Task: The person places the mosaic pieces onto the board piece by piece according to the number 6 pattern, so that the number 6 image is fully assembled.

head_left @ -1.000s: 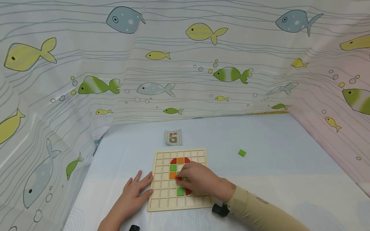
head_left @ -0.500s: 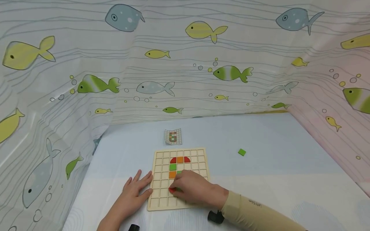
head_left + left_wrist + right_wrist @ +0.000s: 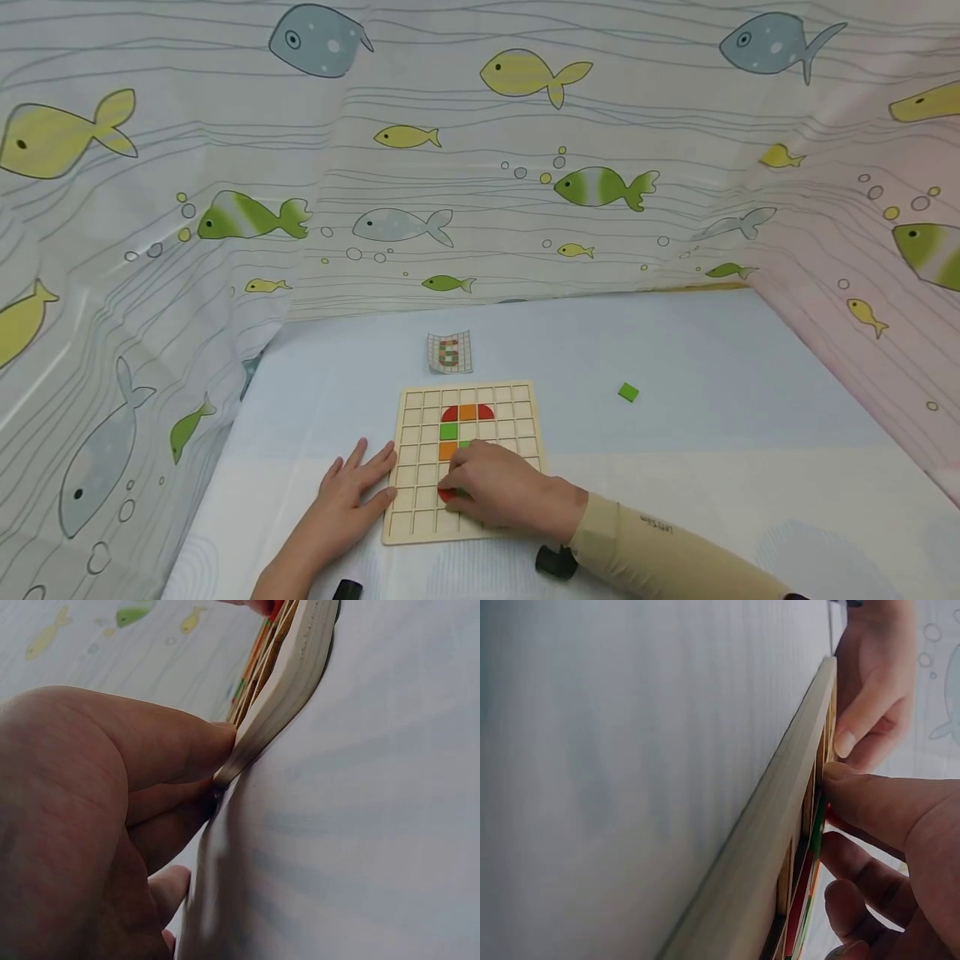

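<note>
A wooden grid board [image 3: 415, 525] lies on the table, with red, orange and green tiles set in its cells. Toward the board's lower left, my right hand [image 3: 504, 492] pinches a red rounded-corner tile [image 3: 445, 495] right at a cell and covers several tiles. A green tile [image 3: 448, 432] and an orange tile [image 3: 447, 451] show left of the hand. Spread on the table, my left hand [image 3: 347, 502] touches the board's left edge with its fingertips. The left wrist view has the left thumb [image 3: 187, 746] against the board's side.
Behind the board lies a small paper card [image 3: 449, 352] printed with a coloured grid pattern. A loose green square tile [image 3: 628, 392] sits to the right. Fish-printed cloth [image 3: 480, 183] walls the table at the back and sides. A black wrist device [image 3: 556, 562] is by the right forearm.
My right hand has moved toward the board's lower left with the red tile, then stayed nearly still over the last half second. The left hand keeps its place.
</note>
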Demonstrator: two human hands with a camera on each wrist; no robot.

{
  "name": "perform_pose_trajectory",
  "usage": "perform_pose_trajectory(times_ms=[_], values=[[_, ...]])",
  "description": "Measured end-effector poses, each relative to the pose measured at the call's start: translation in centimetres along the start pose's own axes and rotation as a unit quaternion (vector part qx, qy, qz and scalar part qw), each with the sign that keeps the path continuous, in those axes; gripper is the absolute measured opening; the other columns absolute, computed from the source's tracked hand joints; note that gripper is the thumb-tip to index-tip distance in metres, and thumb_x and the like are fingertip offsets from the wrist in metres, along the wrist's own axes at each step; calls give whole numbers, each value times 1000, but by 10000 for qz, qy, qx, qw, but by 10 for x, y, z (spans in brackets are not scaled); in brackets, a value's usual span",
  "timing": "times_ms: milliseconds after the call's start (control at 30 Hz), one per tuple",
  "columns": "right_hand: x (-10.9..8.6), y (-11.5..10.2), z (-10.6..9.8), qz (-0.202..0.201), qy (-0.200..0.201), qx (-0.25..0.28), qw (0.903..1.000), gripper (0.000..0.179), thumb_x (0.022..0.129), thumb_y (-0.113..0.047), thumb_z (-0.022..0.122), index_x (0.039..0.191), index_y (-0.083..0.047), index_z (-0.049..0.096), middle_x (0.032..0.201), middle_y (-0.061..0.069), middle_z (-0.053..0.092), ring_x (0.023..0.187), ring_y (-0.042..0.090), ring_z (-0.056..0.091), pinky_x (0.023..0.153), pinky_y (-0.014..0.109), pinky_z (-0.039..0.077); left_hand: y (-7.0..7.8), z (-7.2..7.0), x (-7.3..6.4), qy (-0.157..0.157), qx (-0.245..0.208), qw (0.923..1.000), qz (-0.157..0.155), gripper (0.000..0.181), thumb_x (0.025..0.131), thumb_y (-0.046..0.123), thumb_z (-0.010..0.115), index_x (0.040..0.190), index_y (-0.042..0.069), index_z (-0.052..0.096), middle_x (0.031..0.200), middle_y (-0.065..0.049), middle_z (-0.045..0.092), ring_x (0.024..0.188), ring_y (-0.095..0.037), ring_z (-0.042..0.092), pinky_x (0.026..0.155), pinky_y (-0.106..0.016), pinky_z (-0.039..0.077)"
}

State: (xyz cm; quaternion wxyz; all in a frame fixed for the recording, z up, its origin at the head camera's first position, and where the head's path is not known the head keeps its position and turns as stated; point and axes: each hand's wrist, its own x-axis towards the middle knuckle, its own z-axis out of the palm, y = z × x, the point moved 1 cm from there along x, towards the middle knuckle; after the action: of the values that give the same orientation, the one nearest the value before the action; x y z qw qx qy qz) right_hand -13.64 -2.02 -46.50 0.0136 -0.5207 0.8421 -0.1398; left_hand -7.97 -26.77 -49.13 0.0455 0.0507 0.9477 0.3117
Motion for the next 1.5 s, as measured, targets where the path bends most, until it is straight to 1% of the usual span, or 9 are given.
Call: perform_pose_trajectory(times_ms=[400, 567, 667, 733, 800, 967, 1233, 1333, 1500], values=[[-2, 1, 0, 90, 0, -198, 9998, 17, 92, -32, 73, 107, -26, 79, 92, -14, 62, 81, 4, 52, 75, 17, 44, 1, -1, 1, -64, 38, 10000, -61, 54, 95, 29, 68, 144, 12, 53, 152, 7, 41, 150, -32, 11, 115, -59, 2], [-6, 3, -4, 187, 73, 224, 9995, 20, 92, -34, 72, 109, -23, 79, 97, -15, 64, 88, 4, 53, 80, 18, 46, 2, -2, 1, -63, 45, 10000, -47, 54, 95, 30, 68, 144, 11, 53, 152, 6, 41, 149, -32, 11, 115, -59, 1], [-10, 9, -10, 254, 232, 389, 9986, 20, 93, -32, 72, 110, -23, 78, 101, -14, 65, 93, 4, 54, 83, 19, 46, 3, -2, 1, -59, 26, 10000, -56, 54, 95, 29, 68, 143, 11, 53, 152, 6, 41, 149, -32, 11, 115, -60, 1], [-14, 15, -15, 358, 329, 471, 9977, 22, 92, -30, 73, 111, -21, 78, 104, -12, 65, 97, 7, 56, 85, 20, 47, 3, -2, 1, -53, 24, 10000, -61, 54, 95, 29, 68, 144, 11, 53, 152, 6, 41, 150, -32, 11, 115, -59, 1], [-18, 22, -19, 580, 434, 571, 9957, 23, 91, -28, 74, 112, -19, 78, 105, -11, 66, 99, 9, 56, 86, 21, 47, 3, -2, 1, -49, 28, 10000, -55, 54, 95, 28, 68, 144, 11, 53, 152, 6, 41, 150, -32, 11, 115, -60, 1], [-32, 45, -28, 1246, 823, 844, 9852, 24, 91, -24, 74, 113, -15, 77, 106, -8, 66, 103, 12, 56, 88, 28, 50, 3, -2, 1, -28, 19, 10000, -49, 54, 94, 27, 68, 143, 10, 54, 152, 5, 42, 150, -32, 11, 115, -59, 1], [-65, 82, -32, 2000, 1519, 714, 9653, 31, 88, -23, 78, 118, -15, 74, 111, -5, 66, 107, 16, 59, 92, 34, 50, 3, -2, 1, -7, 6, 10000, -30, 55, 94, 29, 69, 143, 10, 53, 152, 5, 42, 149, -33, 12, 115, -59, 2], [-77, 95, -33, 2268, 1723, 636, 9565, 34, 87, -24, 79, 119, -15, 73, 112, -4, 66, 102, 16, 61, 87, 35, 52, 3, -2, 1, 3, 19, 10000, -25, 55, 94, 29, 69, 143, 10, 53, 151, 5, 42, 149, -33, 12, 115, -60, 2], [-96, 116, -35, 2638, 1954, 799, 9412, 35, 88, -23, 78, 121, -13, 73, 112, -4, 66, 88, 16, 62, 76, 34, 53, 2, -1, 1, -19, 13, 10000, -59, 55, 94, 29, 69, 143, 10, 53, 152, 5, 42, 149, -33, 12, 115, -60, 1]])
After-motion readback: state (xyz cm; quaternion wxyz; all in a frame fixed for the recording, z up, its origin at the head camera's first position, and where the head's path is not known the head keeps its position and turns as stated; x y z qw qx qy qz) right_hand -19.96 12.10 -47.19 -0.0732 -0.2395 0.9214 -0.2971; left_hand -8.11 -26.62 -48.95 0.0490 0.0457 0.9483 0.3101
